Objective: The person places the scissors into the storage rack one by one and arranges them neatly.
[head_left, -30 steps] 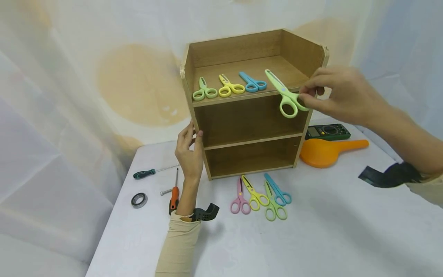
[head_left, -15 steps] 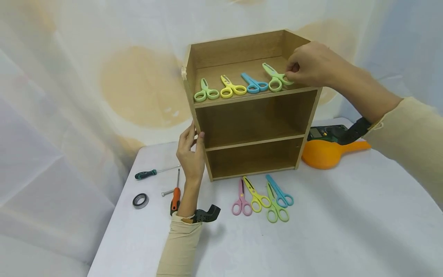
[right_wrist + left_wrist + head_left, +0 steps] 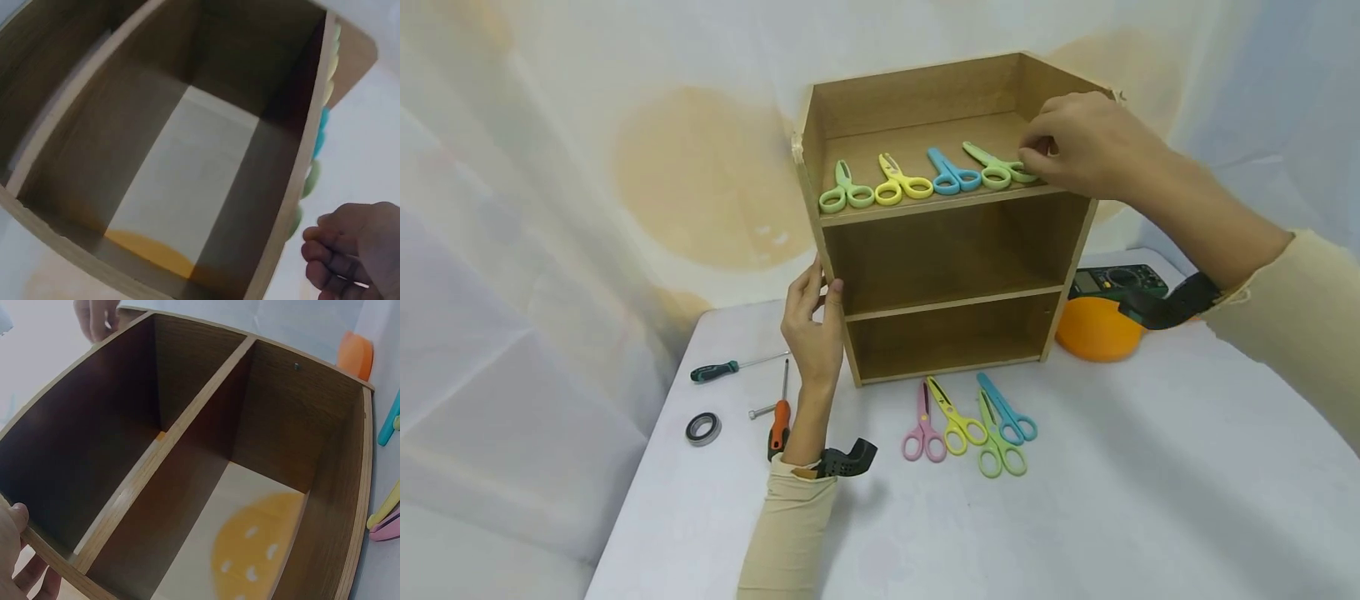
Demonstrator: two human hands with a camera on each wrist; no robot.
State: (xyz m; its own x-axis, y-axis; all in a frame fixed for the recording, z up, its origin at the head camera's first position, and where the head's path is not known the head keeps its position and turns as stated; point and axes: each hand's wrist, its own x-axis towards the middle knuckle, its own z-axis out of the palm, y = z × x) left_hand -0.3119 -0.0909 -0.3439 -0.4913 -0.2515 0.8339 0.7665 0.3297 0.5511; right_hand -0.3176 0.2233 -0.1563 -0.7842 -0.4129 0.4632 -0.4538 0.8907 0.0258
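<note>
A wooden shelf unit stands on the table, with my left hand gripping its left side edge, thumb in front. In the left wrist view this thumb lies against the wood. On the top shelf lie light-green scissors, yellow scissors, blue scissors and, rightmost, another light-green pair. My right hand is at the rightmost pair's handle, thumb and fingers curled at its right loop. The right wrist view has the fingertips right at the green handle, close outside the shelf edge.
Pink scissors, a yellow pair, a green pair and a blue pair lie in front of the unit. At left are two screwdrivers, a bolt and a ring bearing. Right of the unit are an orange scoop-shaped item and a multimeter.
My right hand has carried the light-green scissors from in front of the unit onto the top shelf, right of the blue pair, where they now lie flatter. My left hand stays on the unit.
</note>
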